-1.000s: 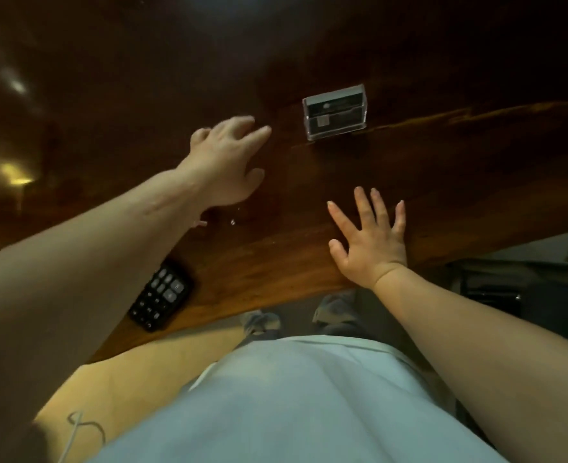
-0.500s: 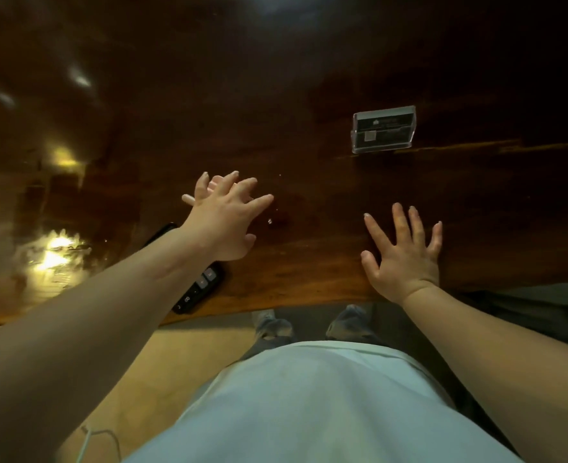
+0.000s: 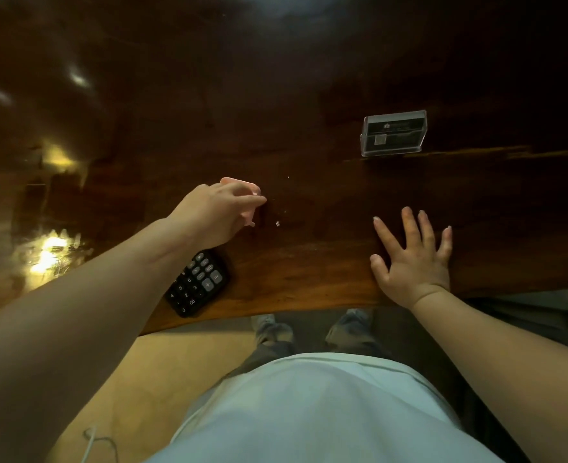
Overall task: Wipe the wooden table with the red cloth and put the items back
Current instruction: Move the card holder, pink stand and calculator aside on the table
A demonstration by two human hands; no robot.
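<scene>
My left hand (image 3: 214,217) hovers over the dark wooden table (image 3: 309,95) with its fingers curled around a small pink object (image 3: 241,184), which is mostly hidden by the fingers. My right hand (image 3: 413,259) lies flat on the table near its front edge, fingers spread, holding nothing. A black calculator (image 3: 197,285) rests at the front edge, partly under my left forearm. A clear card holder (image 3: 394,133) with dark cards stands further back on the right. No red cloth is in view.
A few tiny white specks (image 3: 277,223) lie on the wood just right of my left hand. The table's front edge (image 3: 276,315) curves right in front of my body, with my shoes and the floor below it.
My left hand drew back toward me and closed its open fingers on the pink object. The view shifted, so the card holder and calculator sit differently in frame. My right hand stayed flat.
</scene>
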